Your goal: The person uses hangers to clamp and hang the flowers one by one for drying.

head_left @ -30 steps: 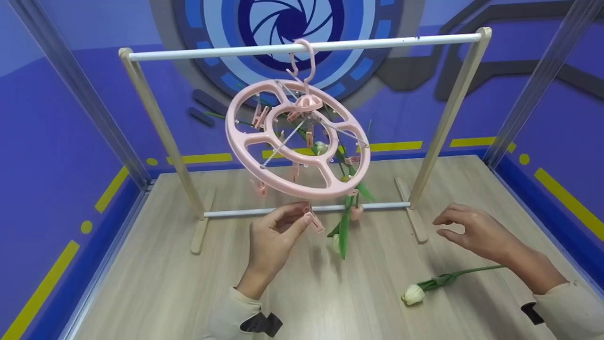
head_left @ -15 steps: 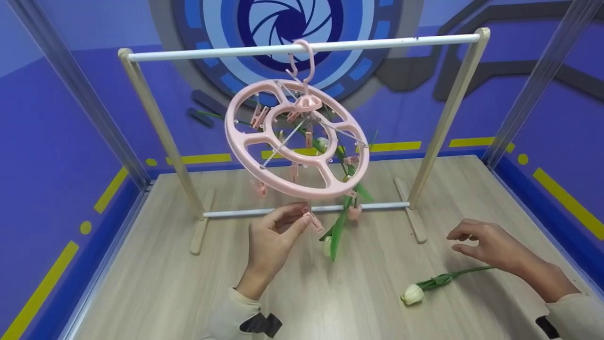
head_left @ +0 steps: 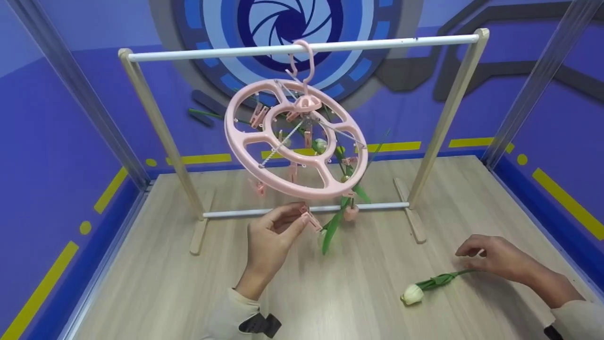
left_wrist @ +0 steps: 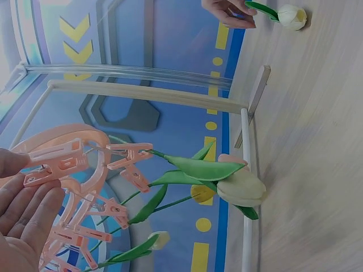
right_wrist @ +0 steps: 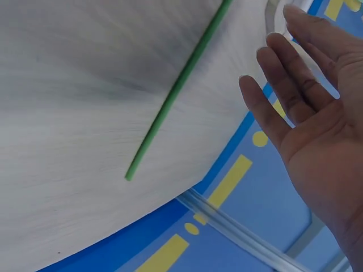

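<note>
My left hand (head_left: 271, 243) pinches a pink clothespin (head_left: 311, 221) at the near lower side of the round pink clip hanger (head_left: 302, 190). The left wrist view shows that clothespin (left_wrist: 57, 161) between thumb and fingers. On the wooden surface at the right lies a white tulip (head_left: 413, 293), its green stem pointing right. Over the stem's end is my right hand (head_left: 502, 257), fingers loosely bent. In the right wrist view nothing is in the right hand (right_wrist: 317, 107), and the stem (right_wrist: 176, 90) lies apart from its fingers.
The hanger hooks over the white top bar (head_left: 212, 53) of a wooden stand (head_left: 163, 127). More clothespins (head_left: 258, 115) dangle beneath it, some holding tulips, including a white one (left_wrist: 241, 187) with long leaves. Blue and purple panels enclose the back and sides.
My right hand has moved right and down, to the lying tulip's stem. The left hand keeps its pinch on the clothespin. The hanging tulips and hanger have swung slightly.
</note>
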{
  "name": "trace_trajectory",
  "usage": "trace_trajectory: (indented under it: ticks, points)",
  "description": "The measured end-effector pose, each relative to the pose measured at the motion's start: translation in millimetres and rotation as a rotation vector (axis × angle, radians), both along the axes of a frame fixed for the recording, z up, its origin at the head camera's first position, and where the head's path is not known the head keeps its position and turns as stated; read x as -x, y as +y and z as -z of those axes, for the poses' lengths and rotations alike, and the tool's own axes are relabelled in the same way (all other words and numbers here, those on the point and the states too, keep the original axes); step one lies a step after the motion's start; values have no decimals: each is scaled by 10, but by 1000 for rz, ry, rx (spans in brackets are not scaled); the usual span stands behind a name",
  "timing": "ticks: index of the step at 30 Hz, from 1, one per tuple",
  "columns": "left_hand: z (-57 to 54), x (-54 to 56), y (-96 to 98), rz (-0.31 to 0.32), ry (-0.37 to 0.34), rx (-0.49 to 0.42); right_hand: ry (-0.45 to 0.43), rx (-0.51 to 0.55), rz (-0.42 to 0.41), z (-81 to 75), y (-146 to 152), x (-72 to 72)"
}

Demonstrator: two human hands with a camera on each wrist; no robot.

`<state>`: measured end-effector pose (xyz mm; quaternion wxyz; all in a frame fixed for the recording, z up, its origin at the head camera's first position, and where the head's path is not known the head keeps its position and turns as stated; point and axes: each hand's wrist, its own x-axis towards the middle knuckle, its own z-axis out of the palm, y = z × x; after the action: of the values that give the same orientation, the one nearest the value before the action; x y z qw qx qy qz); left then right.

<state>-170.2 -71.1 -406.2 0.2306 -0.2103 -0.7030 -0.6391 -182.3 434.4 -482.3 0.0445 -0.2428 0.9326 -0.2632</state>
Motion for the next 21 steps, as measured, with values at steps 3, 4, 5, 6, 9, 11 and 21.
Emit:
trace_trajectory:
  ticks: [3, 4, 5, 6, 9, 11, 21]
  points:
    - [-2, -3, -1, -5, -4, 8, -4, 2, -27, 56, 46, -11]
    - [-4, -5, -1, -6, -7, 9, -10, 0, -31, 73, 62, -13]
    - [-6, -6, -2, -6, -10, 12, -20, -1, -34, 88, 78, -16]
    - [-7, -8, -3, -7, -12, 14, -27, -6, -34, 102, 93, -18]
    - [-10, -13, -6, -9, -19, 24, -50, -19, -19, 140, 133, -27]
    - [-11, -16, -7, -9, -21, 29, -64, -26, -5, 159, 153, -31]
    - [-30, -10, 0, 2, -24, 9, -3, 2, -7, 221, 203, -52]
